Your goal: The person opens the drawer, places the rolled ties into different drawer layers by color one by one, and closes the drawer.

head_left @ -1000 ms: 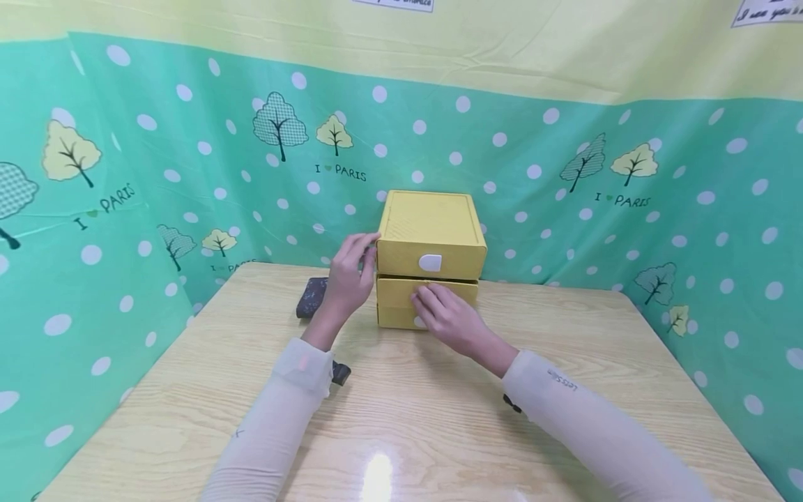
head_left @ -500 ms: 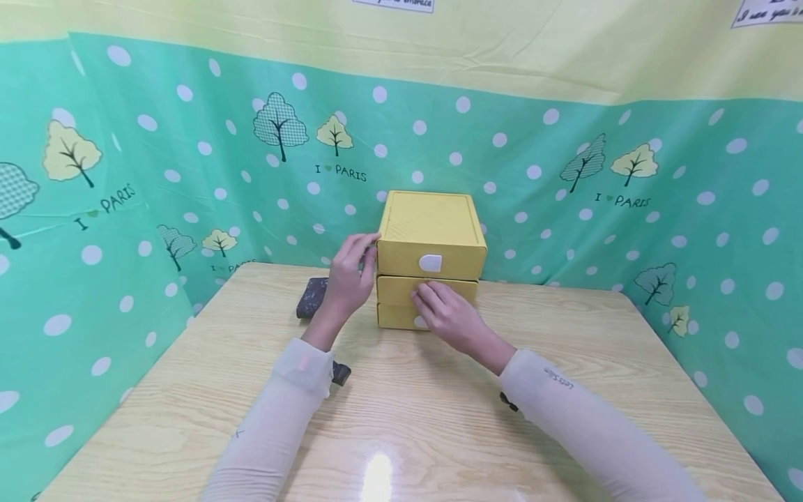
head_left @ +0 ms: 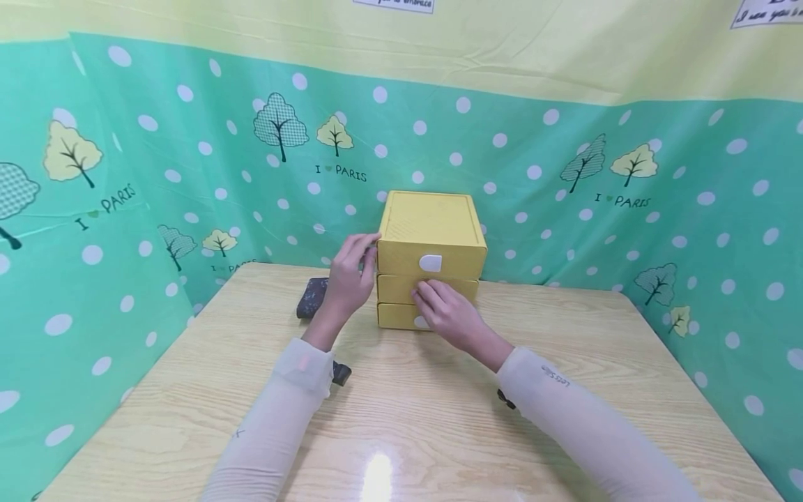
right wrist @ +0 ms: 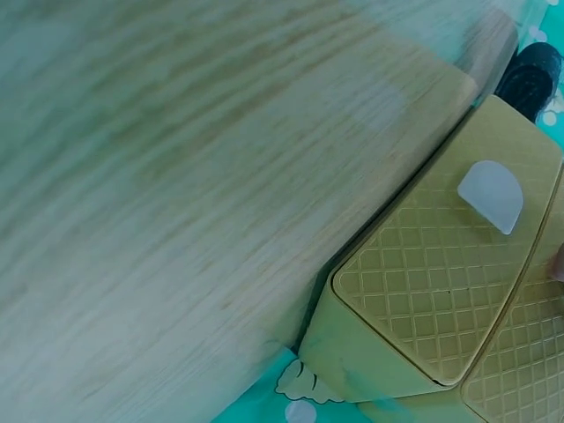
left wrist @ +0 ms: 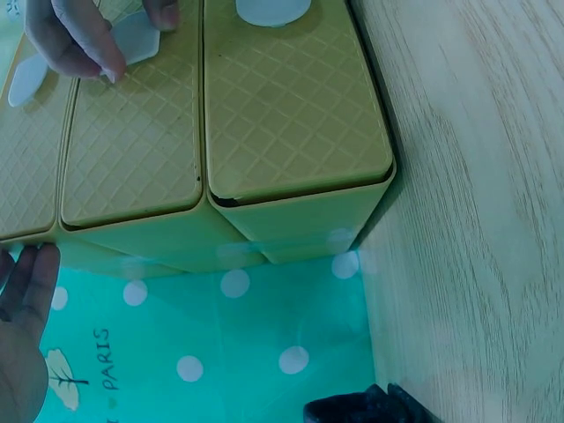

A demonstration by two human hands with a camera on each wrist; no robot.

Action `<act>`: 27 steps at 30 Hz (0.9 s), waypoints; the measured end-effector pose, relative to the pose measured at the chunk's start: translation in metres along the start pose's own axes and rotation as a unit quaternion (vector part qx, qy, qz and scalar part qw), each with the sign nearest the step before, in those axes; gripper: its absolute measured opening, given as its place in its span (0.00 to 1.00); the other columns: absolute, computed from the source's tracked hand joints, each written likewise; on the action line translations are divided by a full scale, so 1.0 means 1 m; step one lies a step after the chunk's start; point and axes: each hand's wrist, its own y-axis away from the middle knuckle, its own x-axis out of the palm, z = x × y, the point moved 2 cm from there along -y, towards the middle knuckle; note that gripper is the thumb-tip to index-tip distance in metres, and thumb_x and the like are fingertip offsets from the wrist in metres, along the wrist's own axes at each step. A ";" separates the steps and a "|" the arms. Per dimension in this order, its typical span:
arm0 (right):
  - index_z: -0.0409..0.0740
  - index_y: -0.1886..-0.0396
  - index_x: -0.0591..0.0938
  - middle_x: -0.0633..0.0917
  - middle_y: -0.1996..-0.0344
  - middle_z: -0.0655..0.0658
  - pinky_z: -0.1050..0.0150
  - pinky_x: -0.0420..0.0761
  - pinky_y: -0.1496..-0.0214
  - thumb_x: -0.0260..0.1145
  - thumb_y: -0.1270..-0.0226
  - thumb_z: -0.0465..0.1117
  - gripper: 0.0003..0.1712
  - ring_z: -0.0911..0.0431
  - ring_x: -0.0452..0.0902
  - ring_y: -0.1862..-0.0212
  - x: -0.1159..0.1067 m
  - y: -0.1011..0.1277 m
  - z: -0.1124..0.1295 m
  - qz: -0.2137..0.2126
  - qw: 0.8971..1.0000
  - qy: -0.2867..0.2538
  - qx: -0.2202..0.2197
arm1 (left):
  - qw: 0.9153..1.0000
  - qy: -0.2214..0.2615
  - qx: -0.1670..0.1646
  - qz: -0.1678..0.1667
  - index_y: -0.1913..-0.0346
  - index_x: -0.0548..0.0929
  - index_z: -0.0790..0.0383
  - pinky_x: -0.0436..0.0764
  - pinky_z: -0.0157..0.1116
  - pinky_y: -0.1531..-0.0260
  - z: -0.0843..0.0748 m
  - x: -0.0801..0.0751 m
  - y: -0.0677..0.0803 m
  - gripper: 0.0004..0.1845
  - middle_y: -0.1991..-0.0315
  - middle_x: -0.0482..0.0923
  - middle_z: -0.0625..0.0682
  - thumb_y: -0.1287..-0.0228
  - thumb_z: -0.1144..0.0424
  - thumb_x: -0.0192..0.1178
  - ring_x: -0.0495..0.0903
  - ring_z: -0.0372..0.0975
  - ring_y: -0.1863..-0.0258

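Currently left hand [head_left: 347, 282] flat against left side of yellow drawer box [head_left: 431, 237], fingers straight; right hand [head_left: 447, 315] fingers extended, pressing middle drawer [head_left: 401, 288] front.

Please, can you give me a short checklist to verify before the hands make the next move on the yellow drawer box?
1. Middle drawer pushed flush with the other fronts: ok, its front looks level with them in the head view.
2. Right hand on the middle drawer front: ok, fingertips touch its white handle tab.
3. Left hand steadies the yellow drawer box: ok, fingers rest on its left side.
4. Top drawer closed: ok.
5. Bottom drawer closed: ok by the wrist views.
6. Dark object on the table keeps away from the drawer fronts: ok, it lies left of the box behind the left hand.
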 end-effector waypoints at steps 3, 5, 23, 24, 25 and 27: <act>0.29 0.47 0.85 0.83 0.52 0.34 0.59 0.85 0.45 0.52 0.25 0.26 0.17 0.44 0.81 0.52 0.002 0.001 0.000 -0.004 1.000 -0.002 0.001 | 1.000 0.001 0.001 -0.002 0.42 0.82 0.71 0.87 0.37 0.62 0.000 0.000 0.000 0.14 0.50 0.81 0.63 0.25 0.75 0.55 0.83 0.47 0.62; 0.29 0.48 0.85 0.83 0.52 0.34 0.59 0.85 0.45 0.51 0.24 0.26 0.17 0.45 0.81 0.52 0.002 0.001 -0.001 -0.004 1.000 -0.004 0.001 | 1.000 0.002 0.002 -0.004 0.42 0.82 0.71 0.87 0.37 0.62 0.000 0.001 0.000 0.14 0.50 0.81 0.63 0.25 0.75 0.55 0.83 0.47 0.62; 0.32 0.48 0.85 0.87 0.55 0.37 0.56 0.86 0.48 0.67 0.34 0.27 0.15 0.44 0.83 0.54 -0.025 -0.018 -0.011 -0.089 0.989 -0.102 0.060 | 1.000 -0.001 -0.004 -0.004 0.41 0.82 0.70 0.87 0.36 0.61 0.002 0.001 0.001 0.14 0.50 0.81 0.62 0.25 0.73 0.55 0.84 0.47 0.60; 0.32 0.48 0.84 0.87 0.55 0.37 0.56 0.87 0.48 0.69 0.35 0.28 0.16 0.43 0.83 0.54 -0.027 -0.020 -0.013 -0.096 0.988 -0.104 0.067 | 1.000 0.000 -0.004 -0.004 0.41 0.82 0.70 0.87 0.36 0.61 0.002 0.001 0.001 0.14 0.50 0.81 0.62 0.25 0.74 0.55 0.84 0.47 0.60; 0.32 0.48 0.84 0.87 0.55 0.37 0.56 0.87 0.48 0.70 0.36 0.29 0.16 0.43 0.83 0.54 -0.030 -0.021 -0.015 -0.103 0.986 -0.108 0.074 | 1.000 0.001 -0.003 -0.005 0.42 0.82 0.70 0.87 0.36 0.61 0.002 0.001 0.001 0.14 0.50 0.81 0.62 0.25 0.74 0.55 0.84 0.47 0.61; 0.32 0.48 0.84 0.87 0.55 0.36 0.56 0.87 0.49 0.72 0.37 0.30 0.18 0.43 0.84 0.55 -0.035 -0.023 -0.020 -0.118 0.982 -0.115 0.089 | 1.000 0.003 -0.003 -0.005 0.41 0.82 0.70 0.87 0.36 0.61 0.002 0.001 0.001 0.14 0.50 0.81 0.62 0.25 0.74 0.55 0.83 0.46 0.61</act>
